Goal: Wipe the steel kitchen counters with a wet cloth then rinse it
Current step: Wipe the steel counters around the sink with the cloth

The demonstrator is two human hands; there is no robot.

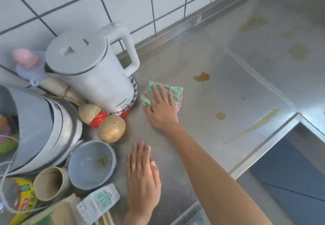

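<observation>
The steel worktop (228, 91) runs away from me toward the tiled wall (133, 1) and carries on to my right past a seam, and its dirt lies almost all to the right of where I am working. A long brown streak (260, 124) runs along the front edge on that side, slanting from near the edge up toward the corner. Further back are paler brown patches, and the darkest blotch (201, 77) sits just beyond my cloth, up and to the right of it.

To the left the clutter closes me in: the white kettle (95, 73) stands just beside the cloth, with two potatoes (111, 128) and a grey bowl (92, 164) in front of it.

The cloth (175, 91), green with a pink layer under it, lies flat on the worktop with my right hand (161, 109) spread on top, fingers straight and pressing down, not curled round it. My left hand (142, 175) rests flat and bare on the steel nearer to me, well apart from the right and holding nothing.

So the stains lie off to the right and away from the cloth, none yet under it. My right hand is the nearer one and already has the cloth; I judge the next stroke should sweep rightward, first to the dark blotch, while the left stays as a brace.
</observation>
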